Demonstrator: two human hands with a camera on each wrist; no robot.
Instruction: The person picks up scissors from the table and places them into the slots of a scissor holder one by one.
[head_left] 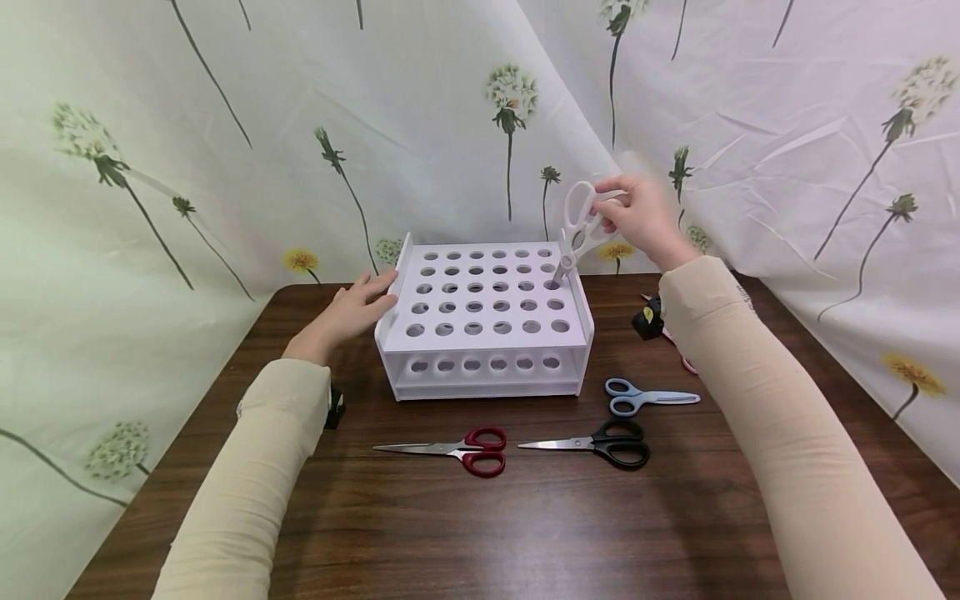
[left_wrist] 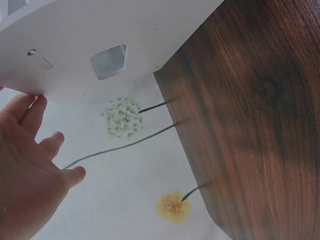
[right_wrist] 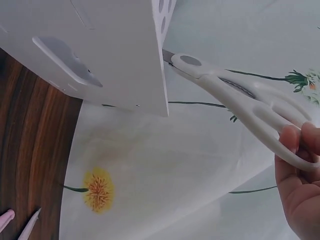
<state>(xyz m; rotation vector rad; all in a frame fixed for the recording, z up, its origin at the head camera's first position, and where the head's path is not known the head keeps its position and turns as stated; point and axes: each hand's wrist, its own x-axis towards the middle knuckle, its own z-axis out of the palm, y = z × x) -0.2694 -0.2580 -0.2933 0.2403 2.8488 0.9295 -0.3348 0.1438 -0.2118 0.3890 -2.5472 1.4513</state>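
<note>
A white rack (head_left: 487, 340) with rows of round holes stands on the brown table. White-handled scissors (head_left: 576, 225) point blade-down over its right side, the tip in or at a hole in the right column; the exact depth is hidden. My right hand (head_left: 637, 215) pinches one handle loop of these scissors, as the right wrist view also shows. At the rack's left side wall, my left hand (head_left: 351, 310) touches the edge with extended fingers. In the left wrist view, the fingertips (left_wrist: 35, 107) meet the white wall (left_wrist: 75, 55).
In front of the rack lie red-handled scissors (head_left: 480, 450) and black-handled scissors (head_left: 618, 443). Light blue scissors (head_left: 637, 397) lie to its right. Pink-handled scissors (head_left: 688, 365) are partly behind my right forearm. A flowered cloth (head_left: 450, 125) hangs behind the table.
</note>
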